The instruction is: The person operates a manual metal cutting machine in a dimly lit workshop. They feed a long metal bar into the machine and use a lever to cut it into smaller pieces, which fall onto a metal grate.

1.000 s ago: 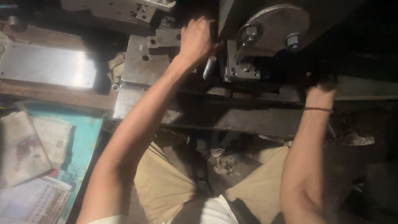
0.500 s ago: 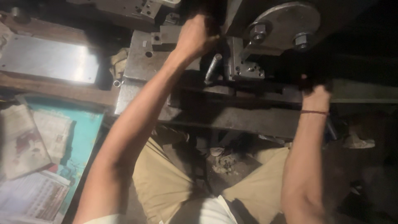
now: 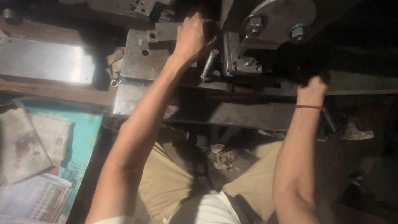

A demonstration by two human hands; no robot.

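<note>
metal press (image 3: 232, 95) is seen from above, stretching across the upper half of the view, dark and heavy, with a seated person's two bare arms reaching up to it. the left hand (image 3: 194, 38) is laid with curled fingers over the dark middle of the machine, just above a short steel pin (image 3: 208, 65) that leans at a slant; whether anything is gripped there cannot be told, as the fingertips are lost in shadow. a small steel block (image 3: 239, 61) dotted with holes is set just right of the pin, below a large round disc (image 3: 278, 18) fitted with two big nuts. the right hand (image 3: 311, 88), with a thin red thread around its wrist, is clenched on something dark at the front bar of the machine, too dim to make out. a flat steel plate (image 3: 45, 62) is placed at the far left, and newspapers (image 3: 29, 141) are spread on a turquoise surface below it.
</note>
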